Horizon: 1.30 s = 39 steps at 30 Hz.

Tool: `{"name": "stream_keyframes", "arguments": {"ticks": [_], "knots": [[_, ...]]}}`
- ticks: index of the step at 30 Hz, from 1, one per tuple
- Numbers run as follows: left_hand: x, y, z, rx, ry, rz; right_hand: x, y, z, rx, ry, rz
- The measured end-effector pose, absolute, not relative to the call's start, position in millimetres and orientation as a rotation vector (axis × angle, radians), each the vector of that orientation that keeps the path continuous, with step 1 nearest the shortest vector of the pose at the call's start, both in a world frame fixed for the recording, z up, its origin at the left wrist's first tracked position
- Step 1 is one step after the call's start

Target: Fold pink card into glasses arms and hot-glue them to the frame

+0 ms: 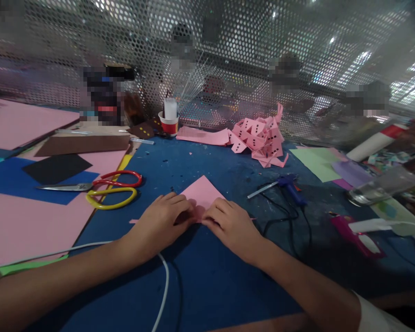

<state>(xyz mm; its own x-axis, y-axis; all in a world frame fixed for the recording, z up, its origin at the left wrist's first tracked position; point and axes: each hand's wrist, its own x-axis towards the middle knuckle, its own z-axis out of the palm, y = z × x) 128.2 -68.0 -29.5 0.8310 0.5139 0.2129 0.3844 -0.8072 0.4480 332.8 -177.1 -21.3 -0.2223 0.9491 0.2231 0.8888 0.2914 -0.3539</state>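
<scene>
A sheet of pink paper (pixel 203 191) lies on the blue table between my hands, its upper corner pointing away from me. My left hand (pixel 166 216) pinches its near edge from the left. From the right, my right hand (pixel 230 223) pinches the same edge close beside it, so the fingertips almost meet. Narrow pink tips stick out past both hands. Part of the paper is hidden under my fingers. Left of my left hand lie scissors (pixel 112 186) with one red and one yellow handle loop.
Folded pink paper pieces with black dots (pixel 257 138) are heaped at the back. A blue glue gun (pixel 292 189) with its cord lies right. A paper cup (pixel 168 125) stands near the perforated metal screen (pixel 141 32). Pink sheets (pixel 38 226) cover the left; a white cable (pixel 164 281) runs in front.
</scene>
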Motion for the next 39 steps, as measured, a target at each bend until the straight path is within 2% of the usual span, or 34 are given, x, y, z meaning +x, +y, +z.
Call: {"name": "stream_keyframes", "arguments": {"ticks": [5,17,39], "knots": [[127.4,-68.0,-30.2,2.567,0.656,0.476,333.9,-176.4,-19.0,-1.641,-2.045,0.385],[125.2,-67.1,-29.9,2.525,0.632,0.412,333.6,-177.7,-16.8,-1.666,-2.005,0.503],[127.7,-69.4,-29.3,2.595,0.659,0.442,329.3,-178.0,-19.6,-1.795,-2.045,0.266]]}}
